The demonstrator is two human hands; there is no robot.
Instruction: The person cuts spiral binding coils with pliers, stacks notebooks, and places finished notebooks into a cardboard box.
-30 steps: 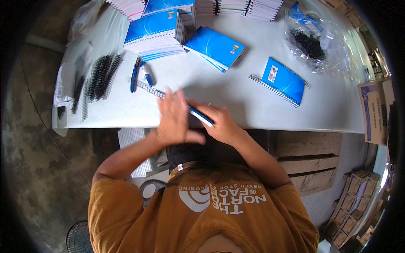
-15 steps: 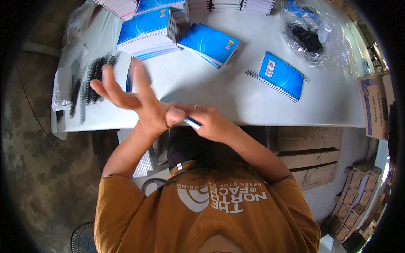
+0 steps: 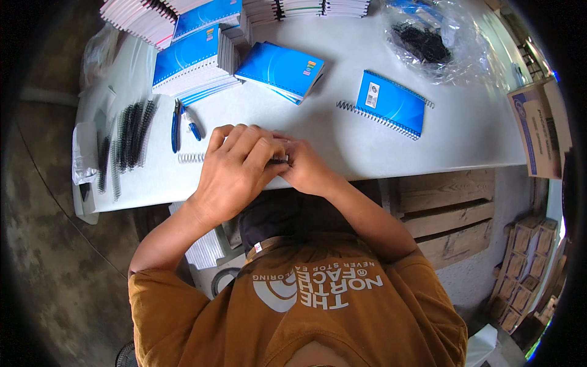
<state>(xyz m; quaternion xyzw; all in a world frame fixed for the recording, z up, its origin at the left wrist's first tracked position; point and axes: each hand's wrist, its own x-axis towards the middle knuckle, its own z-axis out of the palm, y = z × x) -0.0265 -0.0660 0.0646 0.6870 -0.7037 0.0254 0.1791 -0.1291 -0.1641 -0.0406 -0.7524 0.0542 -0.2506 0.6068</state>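
Near the front edge of the table, my left hand (image 3: 237, 164) is closed, its fingers curled over toward my right hand. A pale spiral coil (image 3: 191, 158) sticks out past its left side; the rest of the coil is hidden. My right hand (image 3: 307, 166) meets it with bent fingers, pinching. Between the two, a narrow dark edge (image 3: 279, 161) with light specks shows; what it belongs to is covered by the fingers. Blue-handled pliers (image 3: 175, 127) lie just beyond my left hand. Off to the right rests a blue notebook (image 3: 394, 103) with a coil protruding at both ends.
Stacked blue notebooks (image 3: 189, 58) stand at the back left, with a smaller pile (image 3: 281, 67) beside them. Black coils (image 3: 131, 134) lie at the left. A clear plastic bag (image 3: 428, 46) holds more dark coils. A cardboard box (image 3: 538, 131) stands at the right edge.
My left hand, raised with fingers spread before, has come down and closed beside the right. A coil now shows to its left, and the pliers are uncovered. The view has shifted slightly.
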